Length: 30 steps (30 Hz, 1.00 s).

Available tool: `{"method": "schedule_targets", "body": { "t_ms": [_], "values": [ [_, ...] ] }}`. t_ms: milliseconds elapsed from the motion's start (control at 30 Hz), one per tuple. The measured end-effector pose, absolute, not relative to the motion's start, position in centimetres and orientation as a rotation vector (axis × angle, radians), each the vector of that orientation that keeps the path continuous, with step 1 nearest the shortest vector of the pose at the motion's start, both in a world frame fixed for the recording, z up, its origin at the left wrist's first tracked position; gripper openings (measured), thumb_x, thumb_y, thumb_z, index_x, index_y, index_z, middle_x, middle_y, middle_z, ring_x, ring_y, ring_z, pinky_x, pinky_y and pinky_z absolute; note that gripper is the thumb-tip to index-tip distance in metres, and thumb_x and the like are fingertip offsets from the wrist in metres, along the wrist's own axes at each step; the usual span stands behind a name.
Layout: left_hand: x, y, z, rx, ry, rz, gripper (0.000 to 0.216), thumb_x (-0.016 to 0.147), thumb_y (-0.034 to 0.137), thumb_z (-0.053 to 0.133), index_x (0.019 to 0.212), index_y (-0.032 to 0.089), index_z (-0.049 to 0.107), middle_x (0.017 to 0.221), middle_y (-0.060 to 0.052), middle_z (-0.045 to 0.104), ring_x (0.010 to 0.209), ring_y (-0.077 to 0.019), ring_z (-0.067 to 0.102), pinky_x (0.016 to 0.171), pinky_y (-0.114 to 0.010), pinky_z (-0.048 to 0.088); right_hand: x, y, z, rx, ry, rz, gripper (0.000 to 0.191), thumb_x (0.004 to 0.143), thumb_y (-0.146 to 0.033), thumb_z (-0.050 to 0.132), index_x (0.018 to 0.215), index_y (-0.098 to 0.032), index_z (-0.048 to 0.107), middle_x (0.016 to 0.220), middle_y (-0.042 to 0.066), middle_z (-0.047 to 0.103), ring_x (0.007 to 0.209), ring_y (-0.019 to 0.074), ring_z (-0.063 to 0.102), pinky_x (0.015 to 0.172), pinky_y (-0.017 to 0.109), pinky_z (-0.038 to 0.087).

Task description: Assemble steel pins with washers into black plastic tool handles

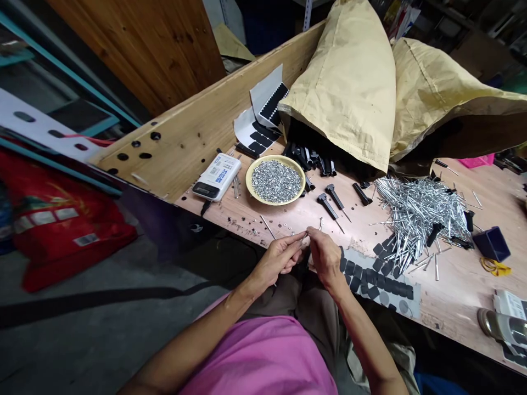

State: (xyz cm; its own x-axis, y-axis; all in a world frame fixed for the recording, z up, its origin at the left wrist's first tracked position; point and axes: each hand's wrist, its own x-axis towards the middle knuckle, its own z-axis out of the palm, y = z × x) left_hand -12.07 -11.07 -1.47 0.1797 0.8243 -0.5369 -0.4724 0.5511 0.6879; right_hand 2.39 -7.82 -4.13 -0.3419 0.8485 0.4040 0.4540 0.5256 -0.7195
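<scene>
Left hand and right hand pinch something tiny — perhaps metal — near slim rod.

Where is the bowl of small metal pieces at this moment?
In the head view, the yellow bowl stands on the table near the picture's middle, right of the white device and beyond the person's left hand.

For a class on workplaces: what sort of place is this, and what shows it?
Probably an assembly workshop: a worktop holds a bowl of small metal pieces, a heap of metal rods and large sacks.
</scene>
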Motion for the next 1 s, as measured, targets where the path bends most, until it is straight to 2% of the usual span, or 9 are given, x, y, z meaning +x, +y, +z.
{"method": "schedule_targets", "body": {
  "t_ms": [100, 233, 400, 533, 700, 833, 1000],
  "values": [
    [-12.6, -10.9, -1.5, 0.405, 1.008, 0.940, 0.075, 0.061, 0.047, 0.076, 0.128, 0.017, 0.056, 0.050, 0.010, 0.040, 0.037, -0.0003, 0.023, 0.036, -0.016, 0.009, 2.6, -8.1, -3.9, -1.027, -2.009, 0.639, 0.026, 0.091, -0.022, 0.045, 0.110, -0.023, 0.062, 0.107, 0.008, 0.070, 0.104, 0.0204, 0.066, 0.090, 0.038, 0.055],
    [-13.2, -10.8, -1.3, 0.416, 0.963, 0.890, 0.070, 0.062, 0.044, 0.076, 0.124, 0.018, 0.059, 0.049, 0.010, 0.039, 0.037, -0.0001, 0.024, 0.036, -0.015, 0.009, 3.0, -7.9, -2.9, -1.090, -1.848, 0.753, 0.026, 0.092, -0.027, 0.047, 0.115, -0.024, 0.060, 0.119, 0.009, 0.064, 0.098, 0.0184, 0.067, 0.087, 0.036, 0.056],
    [-13.2, -10.3, -1.3, 0.379, 0.945, 0.854, 0.070, 0.061, 0.040, 0.077, 0.123, 0.015, 0.059, 0.048, 0.011, 0.040, 0.036, -0.0001, 0.025, 0.036, -0.015, 0.009, 4.0, -6.3, -2.7, -1.119, -1.892, 0.925, 0.023, 0.092, -0.030, 0.047, 0.098, -0.024, 0.068, 0.098, 0.006, 0.069, 0.089, 0.0170, 0.067, 0.078, 0.031, 0.056],
    [-13.4, -9.5, -2.0, 0.346, 1.034, 0.971, 0.061, 0.062, 0.035, 0.076, 0.117, 0.014, 0.059, 0.050, 0.011, 0.042, 0.034, -0.0003, 0.027, 0.035, -0.015, 0.010, 4.6, -5.7, -3.8, -1.324, -2.081, 0.670, 0.024, 0.092, -0.027, 0.046, 0.097, -0.021, 0.069, 0.097, 0.008, 0.068, 0.093, 0.0193, 0.063, 0.084, 0.034, 0.051],
    [-14.4, -9.5, -3.2, 0.323, 1.222, 1.125, 0.037, 0.063, 0.033, 0.071, 0.092, 0.017, 0.054, 0.050, 0.011, 0.043, 0.033, -0.0006, 0.028, 0.033, -0.013, 0.013, 3.3, -5.9, -4.2, -1.448, -2.586, 0.533, 0.027, 0.094, -0.023, 0.043, 0.107, -0.022, 0.067, 0.098, 0.008, 0.069, 0.090, 0.0201, 0.056, 0.080, 0.030, 0.046],
    [-15.0, -10.2, -3.5, 0.338, 1.277, 1.152, 0.035, 0.062, 0.035, 0.069, 0.087, 0.018, 0.051, 0.049, 0.012, 0.043, 0.033, -0.0009, 0.028, 0.032, -0.013, 0.014, 1.0, -5.7, -2.9, -1.398, -2.911, 0.463, 0.032, 0.091, -0.020, 0.046, 0.120, -0.022, 0.060, 0.106, 0.009, 0.066, 0.093, 0.0227, 0.053, 0.079, 0.033, 0.041],
    [-15.3, -10.4, -3.4, 0.347, 1.292, 1.126, 0.039, 0.061, 0.039, 0.071, 0.089, 0.017, 0.054, 0.048, 0.011, 0.043, 0.032, -0.0007, 0.027, 0.032, -0.014, 0.012, -1.4, -5.6, -2.3, -1.358, -3.115, 0.400, 0.031, 0.090, -0.010, 0.040, 0.113, -0.018, 0.060, 0.107, 0.012, 0.062, 0.097, 0.0227, 0.052, 0.081, 0.032, 0.041]
  ]
}}
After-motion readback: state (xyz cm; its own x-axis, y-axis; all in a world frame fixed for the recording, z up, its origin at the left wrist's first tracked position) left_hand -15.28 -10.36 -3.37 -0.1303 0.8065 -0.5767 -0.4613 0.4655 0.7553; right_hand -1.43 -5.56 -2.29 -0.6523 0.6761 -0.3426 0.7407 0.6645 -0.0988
